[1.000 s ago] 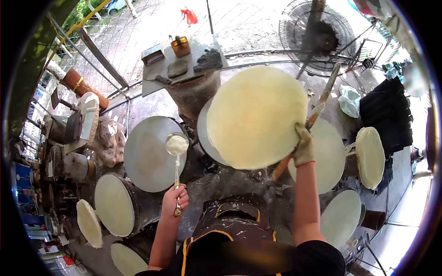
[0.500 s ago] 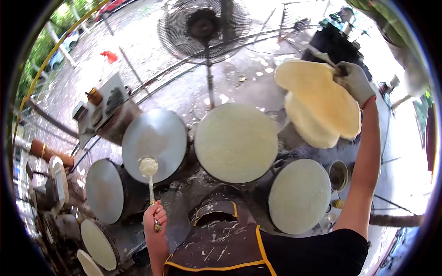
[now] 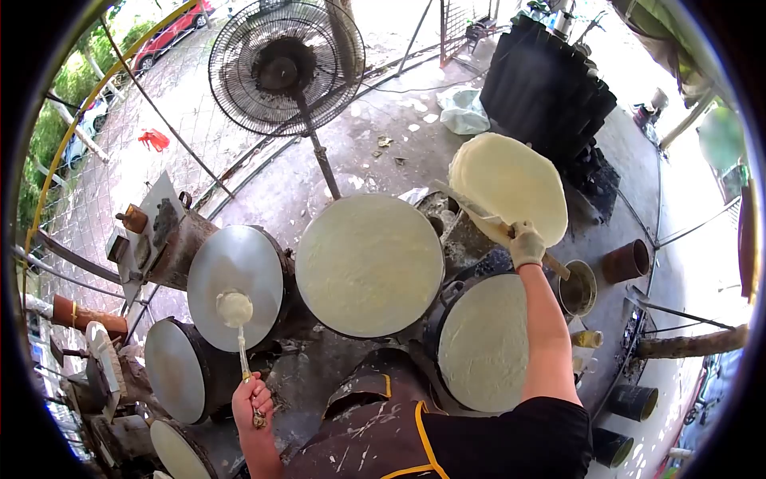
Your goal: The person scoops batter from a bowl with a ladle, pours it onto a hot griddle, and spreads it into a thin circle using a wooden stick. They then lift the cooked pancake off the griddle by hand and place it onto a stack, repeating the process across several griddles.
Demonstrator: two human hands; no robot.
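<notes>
My left hand [image 3: 254, 401] grips the handle of a metal ladle [image 3: 234, 309] whose bowl holds white batter. The bowl hovers over a bare grey round plate [image 3: 239, 263]. My gloved right hand [image 3: 527, 243] is closed on a long wooden stick [image 3: 471, 209] that lies against a stack of pale round sheets [image 3: 515, 180] at the right. Between my arms sit two round plates coated in pale batter, one in the centre [image 3: 369, 266] and one lower right [image 3: 483, 339]. A stained dark apron [image 3: 383, 435] covers my front.
A standing fan [image 3: 279, 64] is at the back, a black stack [image 3: 550, 88] and a white bag [image 3: 465, 109] behind the sheets. More round plates [image 3: 174, 369] ring my left. A small pot [image 3: 578, 289] and a brown cylinder [image 3: 626, 261] stand on the right.
My right hand carried the limp round sheet on the stick off to the right and down onto the stack. My view swung right. The ladle stayed over the grey plate.
</notes>
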